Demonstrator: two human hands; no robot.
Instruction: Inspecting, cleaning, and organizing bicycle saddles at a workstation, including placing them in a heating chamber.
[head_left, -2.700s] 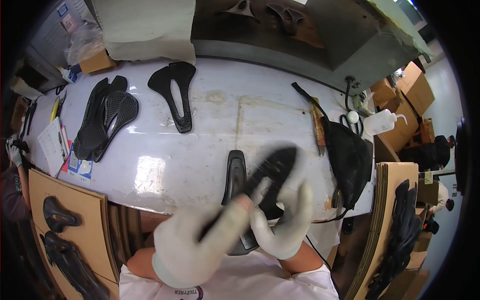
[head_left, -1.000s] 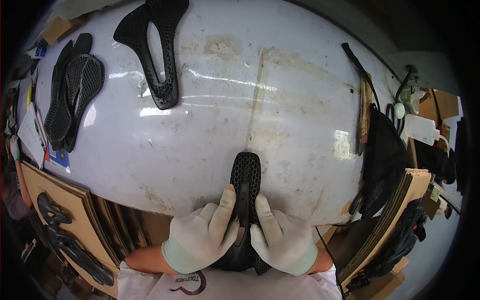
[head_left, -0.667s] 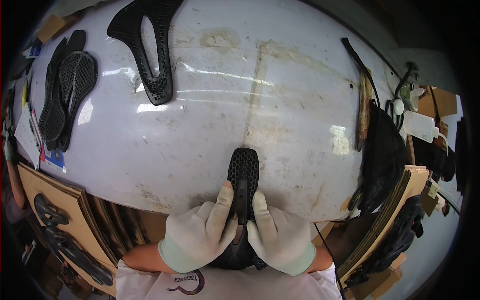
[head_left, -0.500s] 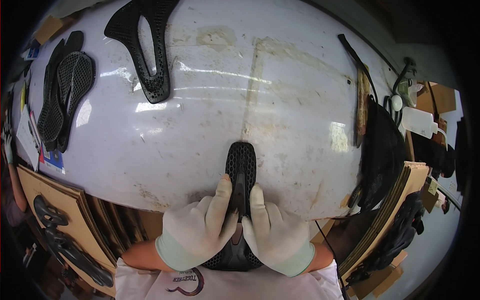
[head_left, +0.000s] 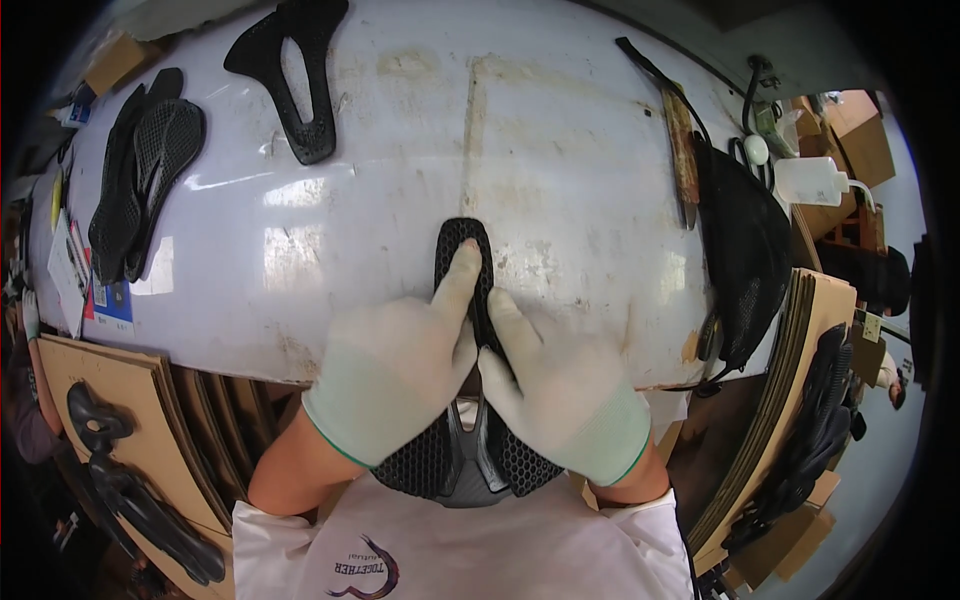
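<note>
A black bicycle saddle (head_left: 418, 465) with honeycomb padding lies nose away from me, its wide rear close to my shirt. Both my hands wear pale gloves with green cuffs. My left hand (head_left: 395, 350) grips the saddle from the left, its index finger stretched along the nose and the fingertip resting on the honeycomb. From the right, my right hand (head_left: 565, 385) holds the saddle's side, with index finger and thumb against the narrow middle. The saddle's waist is partly hidden by my fingers.
Another black saddle (head_left: 318, 132) lies at the white table's far left, near dark honeycomb pads (head_left: 172, 150). On the right are a black mesh bag (head_left: 745, 255), a wooden-handled tool (head_left: 682, 150) and a white squeeze bottle (head_left: 808, 182). Cardboard stacks (head_left: 140, 390) flank me. Another person's hand (head_left: 31, 312) shows far left.
The saddle's nose has moved farther over the table and more of its rear shows. My left index finger has slid forward onto the nose. The head view has shifted slightly.
</note>
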